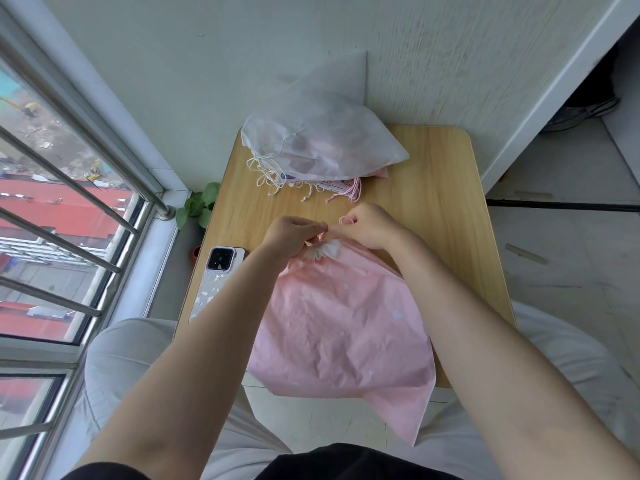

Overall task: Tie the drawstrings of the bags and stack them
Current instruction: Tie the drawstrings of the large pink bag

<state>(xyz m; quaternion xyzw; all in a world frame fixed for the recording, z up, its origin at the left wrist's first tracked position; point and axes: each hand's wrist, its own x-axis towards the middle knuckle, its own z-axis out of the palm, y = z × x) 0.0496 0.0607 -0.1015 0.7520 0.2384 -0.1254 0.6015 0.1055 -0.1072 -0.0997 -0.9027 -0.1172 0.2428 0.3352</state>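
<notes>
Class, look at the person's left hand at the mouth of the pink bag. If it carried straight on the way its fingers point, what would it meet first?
The left hand points right, toward the right hand, which it would probably meet first, as their fingertips nearly touch over the pink bag.

text: none legible | bag stack (311, 183): printed marks too small to read

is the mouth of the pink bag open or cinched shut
Cinched shut: the pink bag has its mouth gathered into tight pleats where the left hand and right hand pinch its pink drawstring.
</notes>
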